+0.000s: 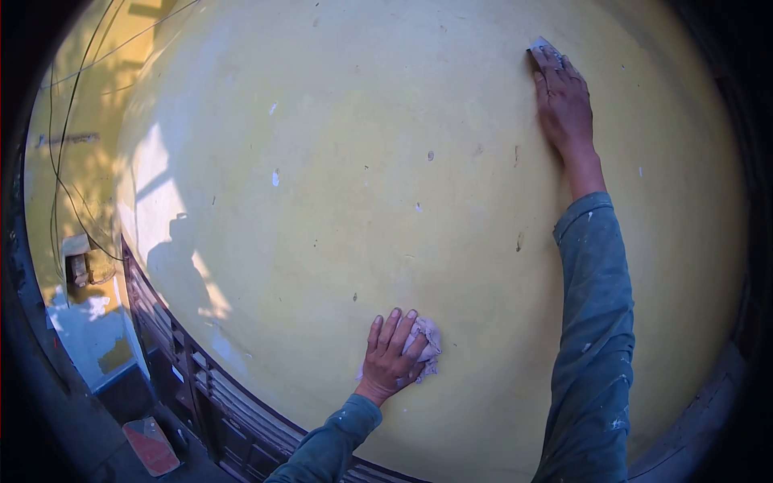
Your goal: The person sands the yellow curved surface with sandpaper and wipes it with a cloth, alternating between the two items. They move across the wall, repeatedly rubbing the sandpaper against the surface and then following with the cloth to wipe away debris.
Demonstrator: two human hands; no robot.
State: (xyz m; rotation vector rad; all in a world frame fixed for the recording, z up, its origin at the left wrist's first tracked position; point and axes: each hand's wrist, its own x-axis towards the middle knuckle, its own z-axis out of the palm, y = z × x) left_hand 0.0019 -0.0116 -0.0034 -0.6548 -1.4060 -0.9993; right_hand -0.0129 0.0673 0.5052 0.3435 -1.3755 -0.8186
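Observation:
A yellow wall [322, 193] with chips, scuffs and small holes fills most of the view. My right hand [566, 109] is raised high on it at the upper right, fingers closed over a small flat pale-grey pad [541, 44] with a dark edge. Most of the pad lies hidden under my fingers, so its exact kind does not show. Lower down, near the middle, my left hand [391, 354] holds a crumpled pinkish cloth [431, 342] against the wall. Both of my sleeves are blue-green and spotted with white.
Below the wall at the left runs a dark slatted metal gate or grille [201, 378]. Loose black cables [63, 153] hang at the far left, above a small open box [76, 262]. A red board-like piece [151, 447] lies at the lower left.

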